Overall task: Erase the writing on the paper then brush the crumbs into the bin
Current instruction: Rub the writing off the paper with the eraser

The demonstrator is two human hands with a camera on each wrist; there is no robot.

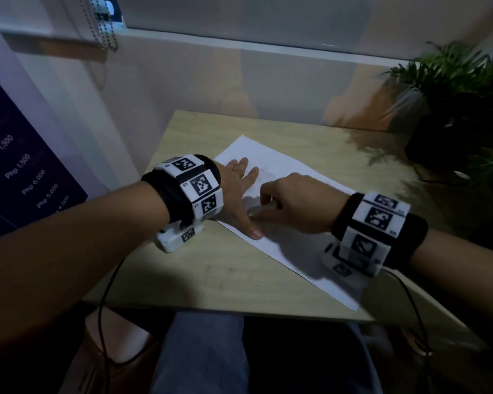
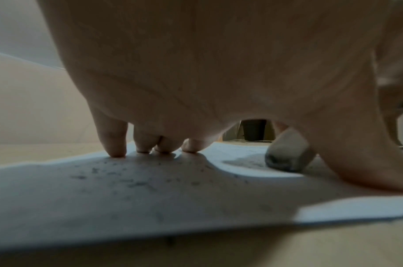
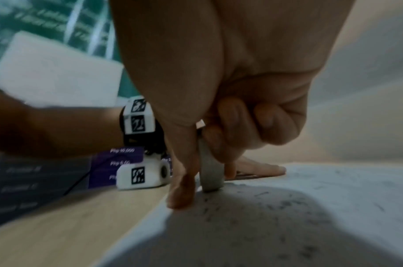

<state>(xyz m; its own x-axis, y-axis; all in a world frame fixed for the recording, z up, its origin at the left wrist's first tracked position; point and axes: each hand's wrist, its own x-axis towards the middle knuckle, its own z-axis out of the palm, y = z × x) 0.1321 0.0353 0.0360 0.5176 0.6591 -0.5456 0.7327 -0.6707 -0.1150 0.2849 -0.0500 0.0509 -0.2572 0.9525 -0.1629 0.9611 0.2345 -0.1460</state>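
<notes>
While held flat, paper (image 1: 285, 223): mid-frame, dotted with crumbs (image 2: 136, 184).
Left hand (image 1: 239, 191): fingers spread, pressed on paper.
Right hand (image 1: 299, 203): eraser (image 3: 210, 171) is pinched.

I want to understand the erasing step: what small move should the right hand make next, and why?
Probably another short rubbing stroke: the right hand pinches the eraser with its tip on the paper, the left hand presses the sheet flat, and grey marks and crumbs remain.
</notes>
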